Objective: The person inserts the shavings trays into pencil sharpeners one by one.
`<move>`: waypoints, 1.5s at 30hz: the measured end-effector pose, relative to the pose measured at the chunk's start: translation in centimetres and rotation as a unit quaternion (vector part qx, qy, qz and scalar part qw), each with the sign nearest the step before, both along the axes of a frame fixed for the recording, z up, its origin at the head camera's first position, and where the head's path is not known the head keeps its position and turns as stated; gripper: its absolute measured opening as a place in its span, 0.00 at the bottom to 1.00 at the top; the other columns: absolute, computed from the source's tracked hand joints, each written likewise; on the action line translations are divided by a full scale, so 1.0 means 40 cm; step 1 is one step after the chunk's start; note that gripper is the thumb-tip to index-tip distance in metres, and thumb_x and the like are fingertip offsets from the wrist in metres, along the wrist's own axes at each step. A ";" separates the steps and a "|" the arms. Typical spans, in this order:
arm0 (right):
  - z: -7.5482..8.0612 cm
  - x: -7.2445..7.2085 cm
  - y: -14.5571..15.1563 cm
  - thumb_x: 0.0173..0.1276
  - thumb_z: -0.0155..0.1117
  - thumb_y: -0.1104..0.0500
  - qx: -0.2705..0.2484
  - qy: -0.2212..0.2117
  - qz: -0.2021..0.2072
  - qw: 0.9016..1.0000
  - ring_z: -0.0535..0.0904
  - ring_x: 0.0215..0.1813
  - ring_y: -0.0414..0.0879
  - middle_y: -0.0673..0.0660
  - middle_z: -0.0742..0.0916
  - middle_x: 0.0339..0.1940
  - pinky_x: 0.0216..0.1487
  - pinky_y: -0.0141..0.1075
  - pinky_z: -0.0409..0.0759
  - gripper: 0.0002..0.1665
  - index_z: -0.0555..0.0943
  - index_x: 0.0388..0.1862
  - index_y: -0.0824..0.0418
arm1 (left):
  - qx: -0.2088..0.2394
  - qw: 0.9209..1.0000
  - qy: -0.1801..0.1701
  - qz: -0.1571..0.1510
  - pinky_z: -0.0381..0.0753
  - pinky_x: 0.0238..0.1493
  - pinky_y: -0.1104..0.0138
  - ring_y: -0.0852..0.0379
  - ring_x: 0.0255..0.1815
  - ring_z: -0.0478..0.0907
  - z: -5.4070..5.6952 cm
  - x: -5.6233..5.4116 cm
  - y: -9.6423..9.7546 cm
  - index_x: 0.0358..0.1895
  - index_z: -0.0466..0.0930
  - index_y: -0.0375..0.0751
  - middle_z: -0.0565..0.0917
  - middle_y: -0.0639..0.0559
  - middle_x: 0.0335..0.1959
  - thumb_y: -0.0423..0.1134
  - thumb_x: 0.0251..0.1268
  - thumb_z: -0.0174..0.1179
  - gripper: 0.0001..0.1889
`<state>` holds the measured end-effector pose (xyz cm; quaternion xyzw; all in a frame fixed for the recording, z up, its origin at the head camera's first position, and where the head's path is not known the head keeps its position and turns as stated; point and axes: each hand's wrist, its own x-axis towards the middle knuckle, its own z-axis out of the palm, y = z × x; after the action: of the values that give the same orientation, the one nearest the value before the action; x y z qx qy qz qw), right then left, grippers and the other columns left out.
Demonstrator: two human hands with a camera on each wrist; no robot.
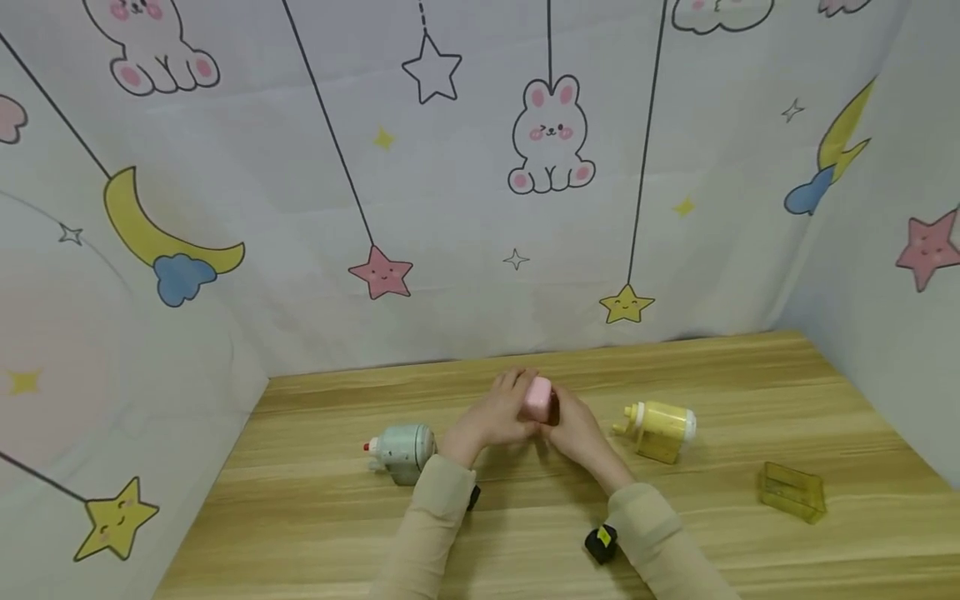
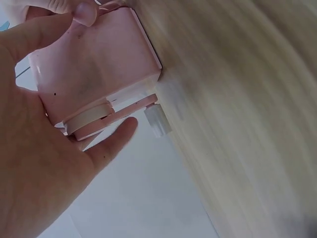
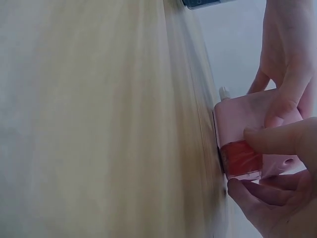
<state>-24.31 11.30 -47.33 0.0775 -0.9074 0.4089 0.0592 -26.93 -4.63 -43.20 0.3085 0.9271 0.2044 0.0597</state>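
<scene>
A person's two hands meet around a pink crank device near the far edge of the tabletop. The left hand (image 1: 495, 414) grips the pink crank device (image 1: 537, 400), its thumb and fingers spread to either side of the body. In the left wrist view a crank arm (image 2: 121, 117) with a pale grey knob (image 2: 157, 120) shows at one end. The right hand (image 1: 574, 429) pinches a clear red bin (image 3: 242, 158) between thumb and fingertip at the pink body (how far it sits inside cannot be told).

On the tabletop (image 1: 525, 542), a pale green crank device (image 1: 405, 450) stands just beside the left forearm. A yellow crank device (image 1: 662, 427) stands to the right of the right hand, and a clear yellow bin (image 1: 792, 492) lies farther right, apart from it. Behind hangs a white backdrop (image 1: 465, 183) printed with rabbits, stars and moons.
</scene>
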 end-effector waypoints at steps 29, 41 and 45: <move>0.057 0.084 0.029 0.60 0.68 0.61 0.049 0.046 -0.067 0.995 0.75 0.61 0.65 0.71 0.78 0.60 0.59 0.56 0.75 0.35 0.68 0.65 0.71 | -0.008 0.998 0.066 0.015 0.58 0.70 0.42 0.40 0.74 0.56 -0.016 0.007 0.005 0.76 0.49 0.51 0.57 0.42 0.75 0.56 0.65 0.58 0.41; 0.106 0.136 0.060 0.65 0.64 0.60 0.048 0.087 -0.049 0.994 0.69 0.67 0.66 0.70 0.73 0.66 0.63 0.59 0.70 0.35 0.65 0.68 0.68 | 0.033 0.990 0.132 -0.038 0.51 0.76 0.48 0.47 0.74 0.62 0.004 0.014 0.009 0.73 0.58 0.44 0.66 0.42 0.71 0.51 0.67 0.58 0.35; 0.138 0.158 0.077 0.66 0.62 0.59 0.056 0.106 -0.051 0.991 0.66 0.69 0.66 0.69 0.71 0.68 0.65 0.60 0.68 0.34 0.65 0.68 0.68 | 0.039 0.989 0.135 -0.046 0.51 0.77 0.51 0.47 0.74 0.62 0.012 0.019 0.021 0.74 0.58 0.43 0.66 0.43 0.72 0.54 0.67 0.56 0.36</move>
<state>-17.97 14.37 -41.81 0.0768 -0.9203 0.3432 0.1711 -26.19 -3.80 -42.73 0.3776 0.9029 0.1935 -0.0687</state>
